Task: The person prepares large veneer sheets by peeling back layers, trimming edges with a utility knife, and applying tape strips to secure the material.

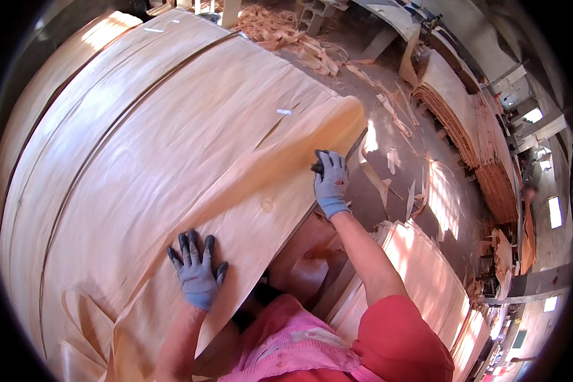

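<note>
Loose veneer sheet (268, 205) is on top of the big veneer stack (191, 114), along the edge facing the worker; its long axis follows that edge, from the near left up to the right corner; a raised fold (286, 149) runs roughly the same way, just beyond both hands from the worker; right hand (332, 183) is the nearer one to the lifted right corner, left hand (198, 272) sits farther down the edge, just short of the fold; left is flat, fingers spread wide, gripping nothing; right is curled over the sheet's edge, dark at the fingertips, can't tell if it's pinching or holding something; count: two gloved hands, one fold between them and the stack's far side, three small white patches (283, 112) on top, one lower stack (407, 254) right of the worker; scrap strips (274, 32) on the floor, too tangled to count.
</note>
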The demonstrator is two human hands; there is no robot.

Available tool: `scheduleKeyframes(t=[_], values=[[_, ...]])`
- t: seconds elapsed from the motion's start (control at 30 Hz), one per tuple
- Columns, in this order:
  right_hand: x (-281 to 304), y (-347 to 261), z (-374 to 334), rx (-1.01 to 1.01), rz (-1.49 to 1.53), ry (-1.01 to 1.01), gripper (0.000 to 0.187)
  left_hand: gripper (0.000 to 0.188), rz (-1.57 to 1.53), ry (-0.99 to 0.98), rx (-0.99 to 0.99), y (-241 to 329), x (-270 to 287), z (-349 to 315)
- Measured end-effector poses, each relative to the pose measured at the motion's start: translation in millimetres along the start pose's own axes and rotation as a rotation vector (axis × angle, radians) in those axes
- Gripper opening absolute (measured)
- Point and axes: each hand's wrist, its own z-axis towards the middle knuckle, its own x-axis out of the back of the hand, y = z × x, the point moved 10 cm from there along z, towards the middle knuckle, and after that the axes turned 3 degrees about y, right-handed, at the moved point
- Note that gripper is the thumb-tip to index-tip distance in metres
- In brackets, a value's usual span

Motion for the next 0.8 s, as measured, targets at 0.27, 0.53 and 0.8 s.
scheduleKeyframes(t=[0.27, 0.53, 0.8], values=[[-39, -5, 28, 0.103, 0.107, -0.034, 0.049, 0.073, -0.024, -0.047, -0.03, 6, -4, 3], [-25, 38, 98, -0.029, 0.288, -0.001, 0.052, 0.072, -0.009, -0.144, 0.016, 0, -10, 4], [-40, 74, 122, -0.02, -0.065, -0.212, 0.048, 0.072, 0.007, -0.14, 0.002, 2, -12, 9]])
